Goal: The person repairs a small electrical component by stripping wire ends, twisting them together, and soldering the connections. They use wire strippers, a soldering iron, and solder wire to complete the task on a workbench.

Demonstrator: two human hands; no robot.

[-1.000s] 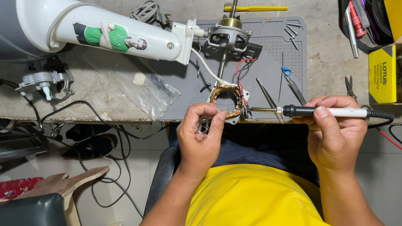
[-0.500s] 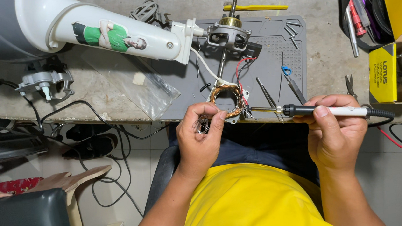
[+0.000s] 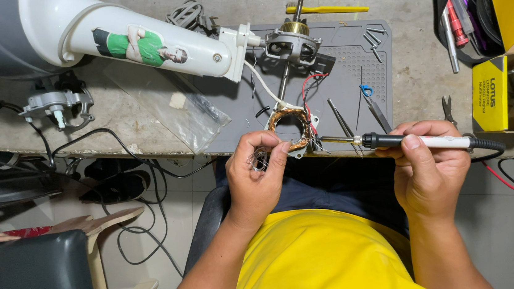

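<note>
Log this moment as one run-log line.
left hand: holds solder coil | right hand: grips soldering iron | tip: at stator wires | stator: on grey mat edge

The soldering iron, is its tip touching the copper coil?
Cannot tell. In the head view the soldering iron tip reaches the wires beside the copper coil, but contact is too small to see.

A clear plastic bag point(image 3: 170, 112) lies flat on the bench in the upper left-centre of the frame, with a small pale piece inside. At the right edge a yellow rectangular box point(image 3: 492, 94) with dark print stands upright. A green and white picture sticker point(image 3: 140, 46) sits on the white tube, upper left.
</note>
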